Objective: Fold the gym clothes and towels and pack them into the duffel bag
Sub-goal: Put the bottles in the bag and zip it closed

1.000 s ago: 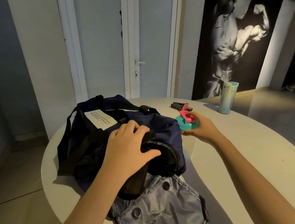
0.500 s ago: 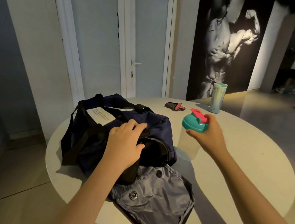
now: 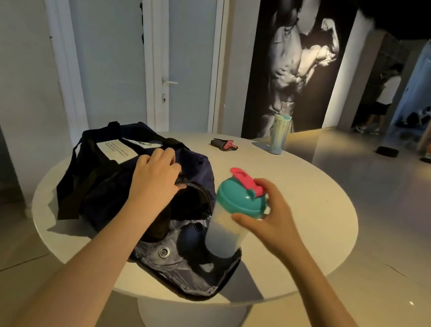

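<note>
A navy duffel bag [image 3: 100,177] lies on the round white table [image 3: 312,201], its end compartment unzipped and the grey-lined flap [image 3: 183,270] folded down toward me. My left hand [image 3: 153,180] grips the upper edge of that opening. My right hand [image 3: 269,220] holds a translucent shaker bottle [image 3: 225,231] with a teal lid and pink flip cap, upright in the air just in front of the opening and above the flap. The inside of the compartment is dark.
A grey and pink glove [image 3: 223,144] lies at the table's far side, and a tall pale-green tumbler [image 3: 279,134] stands near the far edge. Doors and a wall poster are behind. A person [image 3: 383,99] stands far back on the right.
My right hand picked the shaker bottle up from the table and carried it left and toward me, to the bag's open end. My left hand stayed on the bag's opening.
</note>
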A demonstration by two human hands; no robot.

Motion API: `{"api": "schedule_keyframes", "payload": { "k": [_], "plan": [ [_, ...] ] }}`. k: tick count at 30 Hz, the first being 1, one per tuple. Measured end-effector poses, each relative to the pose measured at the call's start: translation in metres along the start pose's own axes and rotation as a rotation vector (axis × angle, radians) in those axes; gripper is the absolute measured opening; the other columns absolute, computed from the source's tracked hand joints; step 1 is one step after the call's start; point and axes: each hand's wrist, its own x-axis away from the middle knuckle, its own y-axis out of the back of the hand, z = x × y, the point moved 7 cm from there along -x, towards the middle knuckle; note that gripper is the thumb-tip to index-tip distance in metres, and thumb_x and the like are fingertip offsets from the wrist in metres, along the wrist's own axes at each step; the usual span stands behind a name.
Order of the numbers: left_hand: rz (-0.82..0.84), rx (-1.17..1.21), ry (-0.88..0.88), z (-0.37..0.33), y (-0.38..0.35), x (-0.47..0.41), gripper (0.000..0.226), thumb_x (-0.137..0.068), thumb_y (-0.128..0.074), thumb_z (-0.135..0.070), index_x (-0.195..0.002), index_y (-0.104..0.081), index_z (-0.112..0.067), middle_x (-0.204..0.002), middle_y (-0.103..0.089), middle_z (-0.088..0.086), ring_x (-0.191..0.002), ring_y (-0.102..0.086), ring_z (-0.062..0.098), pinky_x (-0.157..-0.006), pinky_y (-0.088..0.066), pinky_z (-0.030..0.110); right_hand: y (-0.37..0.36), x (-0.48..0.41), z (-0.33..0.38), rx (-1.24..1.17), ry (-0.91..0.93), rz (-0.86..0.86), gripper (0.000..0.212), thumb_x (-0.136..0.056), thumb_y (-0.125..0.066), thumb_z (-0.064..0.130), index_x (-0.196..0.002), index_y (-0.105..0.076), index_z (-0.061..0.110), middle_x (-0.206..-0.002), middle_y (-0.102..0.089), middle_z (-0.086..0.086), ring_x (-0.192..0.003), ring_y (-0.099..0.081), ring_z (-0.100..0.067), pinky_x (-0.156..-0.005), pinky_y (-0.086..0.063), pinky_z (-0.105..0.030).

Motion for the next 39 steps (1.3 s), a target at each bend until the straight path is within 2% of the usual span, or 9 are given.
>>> {"api": "schedule_keyframes", "payload": {
  "k": [7, 13, 18, 21, 24, 29, 33, 35, 39],
  "plan": [
    [0.03, -0.003, -0.061, 0.004, 0.016, -0.008, 0.04, -0.096, -0.039, -0.05, -0.122, -0.058, -0.026, -0.116, -0.056, -0.004, -0.113, -0.05, 0.018, -0.09, -0.034, 0.034, -0.05, -0.001, -0.003, -0.018, 0.096, 0.0, 0.073, -0.063, -0.08, 0.031, -0.126, -0.044, 0.029, -0.123, -0.041, 0.008, -0.112, -0.044, -0.001, -0.094, -0.049, -0.03],
    [-0.052, 0.262, 0.009, 0.019, 0.025, -0.016, 0.034, -0.091, -0.054, -0.044, -0.111, -0.066, -0.019, -0.102, -0.067, 0.002, -0.096, -0.06, 0.023, -0.08, -0.038, 0.035, -0.076, -0.009, 0.007, 0.005, 0.209, 0.02, 0.072, -0.068, -0.079, 0.027, -0.131, -0.043, 0.03, -0.129, -0.043, 0.009, -0.118, -0.042, 0.0, -0.096, -0.045, -0.023],
    [-0.084, 0.457, 0.057, 0.023, 0.031, -0.03, 0.028, -0.09, -0.059, -0.035, -0.1, -0.068, -0.01, -0.094, -0.06, 0.004, -0.094, -0.055, 0.022, -0.076, -0.043, 0.038, -0.089, -0.017, 0.012, 0.071, 0.247, 0.066, 0.072, -0.07, -0.069, 0.043, -0.135, -0.039, 0.034, -0.135, -0.039, 0.012, -0.12, -0.036, 0.009, -0.097, -0.028, -0.002],
    [-0.104, 0.526, 0.044, 0.019, 0.032, -0.035, 0.026, -0.089, -0.062, -0.031, -0.097, -0.068, -0.008, -0.089, -0.055, 0.0, -0.092, -0.051, 0.02, -0.073, -0.04, 0.033, -0.091, -0.025, 0.01, 0.068, 0.222, 0.019, 0.074, -0.069, -0.075, 0.036, -0.135, -0.042, 0.031, -0.134, -0.039, 0.007, -0.117, -0.038, 0.002, -0.095, -0.029, 0.0],
    [-0.117, 0.554, 0.019, 0.012, 0.03, -0.034, 0.024, -0.088, -0.064, -0.03, -0.095, -0.069, -0.008, -0.086, -0.051, -0.005, -0.088, -0.048, 0.014, -0.072, -0.034, 0.028, -0.091, -0.033, 0.009, 0.042, 0.189, -0.031, 0.075, -0.069, -0.08, 0.027, -0.133, -0.042, 0.033, -0.129, -0.035, 0.008, -0.105, -0.036, 0.013, -0.088, -0.03, 0.004],
    [-0.108, 0.58, 0.028, 0.01, 0.023, -0.029, 0.028, -0.09, -0.061, -0.032, -0.104, -0.069, -0.009, -0.093, -0.057, 0.002, -0.09, -0.052, 0.017, -0.073, -0.037, 0.027, -0.104, -0.034, 0.009, -0.033, 0.138, -0.103, 0.073, -0.072, -0.071, 0.041, -0.134, -0.035, 0.033, -0.129, -0.032, 0.009, -0.109, -0.034, 0.013, -0.089, -0.034, 0.001],
    [-0.069, 0.556, 0.032, 0.012, 0.016, -0.021, 0.03, -0.091, -0.059, -0.034, -0.113, -0.068, -0.016, -0.102, -0.061, 0.002, -0.096, -0.055, 0.016, -0.078, -0.042, 0.028, -0.106, -0.03, 0.001, 0.032, 0.15, 0.053, 0.082, -0.079, -0.062, 0.033, -0.147, -0.017, 0.029, -0.147, -0.026, 0.008, -0.129, -0.032, -0.002, -0.104, -0.033, -0.016],
    [-0.1, 0.575, 0.059, 0.016, 0.018, -0.019, 0.026, -0.089, -0.062, -0.033, -0.109, -0.067, -0.016, -0.101, -0.064, 0.001, -0.095, -0.057, 0.015, -0.078, -0.045, 0.029, -0.102, -0.03, 0.0, 0.128, 0.177, 0.112, 0.086, -0.08, -0.065, 0.025, -0.149, -0.014, 0.027, -0.151, -0.023, 0.006, -0.131, -0.034, -0.008, -0.106, -0.038, -0.025],
    [-0.119, 0.606, 0.054, 0.014, 0.024, -0.019, 0.017, -0.088, -0.064, -0.029, -0.092, -0.067, -0.012, -0.088, -0.064, 0.0, -0.084, -0.057, 0.014, -0.073, -0.046, 0.029, -0.102, -0.035, 0.004, 0.17, 0.181, 0.069, 0.085, -0.079, -0.074, 0.018, -0.147, -0.022, 0.023, -0.146, -0.028, 0.0, -0.125, -0.04, -0.015, -0.1, -0.047, -0.03]
  ]
}}
